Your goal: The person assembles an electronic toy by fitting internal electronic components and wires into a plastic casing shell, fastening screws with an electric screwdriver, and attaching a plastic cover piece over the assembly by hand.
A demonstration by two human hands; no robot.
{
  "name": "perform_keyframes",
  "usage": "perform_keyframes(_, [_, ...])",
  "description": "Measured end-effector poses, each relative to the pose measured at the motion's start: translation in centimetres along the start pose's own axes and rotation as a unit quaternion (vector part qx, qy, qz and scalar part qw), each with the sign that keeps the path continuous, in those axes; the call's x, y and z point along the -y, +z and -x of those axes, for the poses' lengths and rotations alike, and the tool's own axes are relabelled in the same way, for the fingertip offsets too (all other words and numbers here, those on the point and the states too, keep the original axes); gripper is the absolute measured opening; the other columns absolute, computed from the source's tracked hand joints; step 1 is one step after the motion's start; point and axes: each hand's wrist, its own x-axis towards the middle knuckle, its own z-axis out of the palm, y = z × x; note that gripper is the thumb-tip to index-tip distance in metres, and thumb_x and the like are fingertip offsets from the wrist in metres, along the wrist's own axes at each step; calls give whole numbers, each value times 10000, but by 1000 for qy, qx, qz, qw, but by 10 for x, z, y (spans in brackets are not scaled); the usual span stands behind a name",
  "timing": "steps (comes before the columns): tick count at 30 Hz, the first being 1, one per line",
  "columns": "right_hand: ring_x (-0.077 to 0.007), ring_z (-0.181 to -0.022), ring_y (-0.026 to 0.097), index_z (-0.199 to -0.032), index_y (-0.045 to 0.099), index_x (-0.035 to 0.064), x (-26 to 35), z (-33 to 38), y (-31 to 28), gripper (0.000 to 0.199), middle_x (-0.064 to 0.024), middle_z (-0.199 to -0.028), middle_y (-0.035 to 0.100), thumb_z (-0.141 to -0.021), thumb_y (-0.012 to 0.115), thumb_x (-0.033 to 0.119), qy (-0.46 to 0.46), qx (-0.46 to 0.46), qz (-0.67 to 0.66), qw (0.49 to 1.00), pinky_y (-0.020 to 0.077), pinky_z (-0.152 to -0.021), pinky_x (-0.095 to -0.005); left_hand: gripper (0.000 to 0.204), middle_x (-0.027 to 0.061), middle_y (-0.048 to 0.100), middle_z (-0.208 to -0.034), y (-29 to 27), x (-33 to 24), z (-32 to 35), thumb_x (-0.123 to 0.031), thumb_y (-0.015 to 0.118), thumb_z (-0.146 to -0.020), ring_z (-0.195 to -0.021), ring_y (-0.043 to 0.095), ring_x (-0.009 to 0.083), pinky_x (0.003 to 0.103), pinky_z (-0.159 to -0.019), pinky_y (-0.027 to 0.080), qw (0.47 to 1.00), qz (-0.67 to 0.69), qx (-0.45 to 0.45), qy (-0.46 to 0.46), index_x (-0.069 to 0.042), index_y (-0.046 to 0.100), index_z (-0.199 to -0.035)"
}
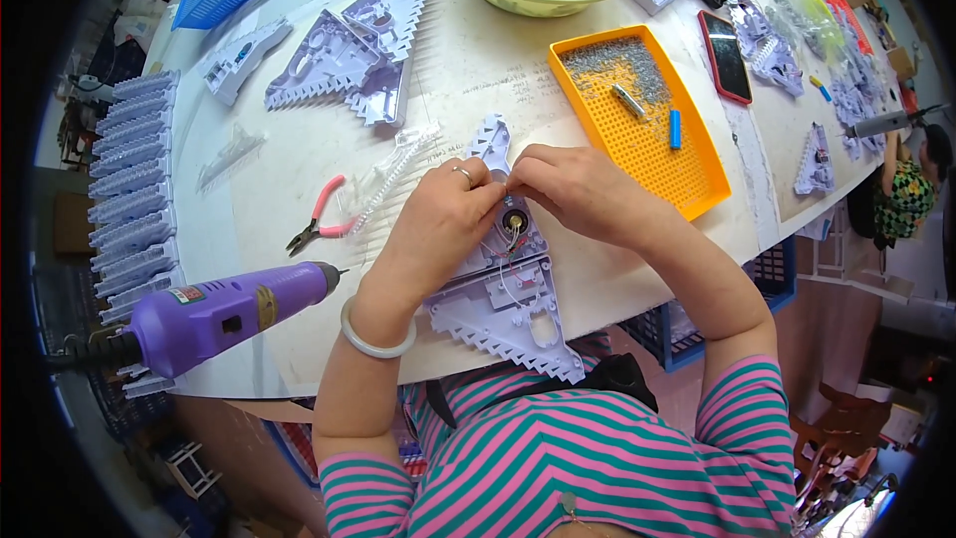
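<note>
A pale lilac plastic toy shell (493, 304) with saw-toothed edges lies before me, its inside facing up and its near end at the table's front edge. Inside it sit a round black part (514, 223) and thin red and white wires (510, 277). My left hand (448, 214), with a ring on one finger, is closed over the shell's left side. From the right, my right hand (570, 184) pinches its fingertips together above the shell's upper part. Both hands' fingertips nearly meet there, and whatever they grip is hidden.
Pink-handled cutters (321, 214) and a purple electric screwdriver (234, 314) are at left, beyond them stacked lilac parts (134, 189). A yellow tray (702, 174) holds small screws. Behind stand a bowl (538, 5) of blue pieces and more shells (349, 50). A phone (725, 55) lies right.
</note>
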Motion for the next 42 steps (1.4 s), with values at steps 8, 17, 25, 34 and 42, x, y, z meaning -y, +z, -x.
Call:
perform_keyframes(8, [-331,-855,680,-952,639,38,0,-2,1,91,-111,-933,640,-923,714,82,16,-3,-38,999,550,-726,-412,129,118,621,-901,1,0,-2,-26,729,-825,-846,636,307,405,-754,535,1000,1,4,17,-4,701,-949])
perform_keyframes(17, [-336,-809,674,-937,654,30,5,3,2,90,-111,-922,624,-912,726,79,33,-18,-48,998,547,-704,-417,67,100,598,-905,3,1,-4,-40,642,-818,-875,617,266,373,-769,514,994,-79,21,76,-17,667,-875])
perform_keyframes(25, [-329,-903,696,-1009,690,27,0,2,0,85,-122,-998,684,-931,709,55,65,-47,-86,993,561,-773,-383,75,96,630,-942,-3,-3,-5,-56,650,-826,-929,642,262,377,-767,511,992,-101,50,58,-30,684,-888])
perform_keyframes(34, [-323,-910,689,-995,689,18,12,-2,-8,70,-126,-987,688,-932,707,45,63,-60,-65,994,557,-792,-380,147,142,661,-1009,-3,5,-7,-61,675,-878,-974,646,339,438,-861,528,995,-6,98,-11,-10,725,-1007])
perform_keyframes(42, [-302,-874,673,-939,701,22,18,-3,-3,119,-104,-958,667,-853,778,48,32,-6,-18,999,552,-772,-379,74,117,681,-914,12,5,-1,-58,668,-825,-877,694,303,420,-776,557,999,-25,27,4,-42,722,-874])
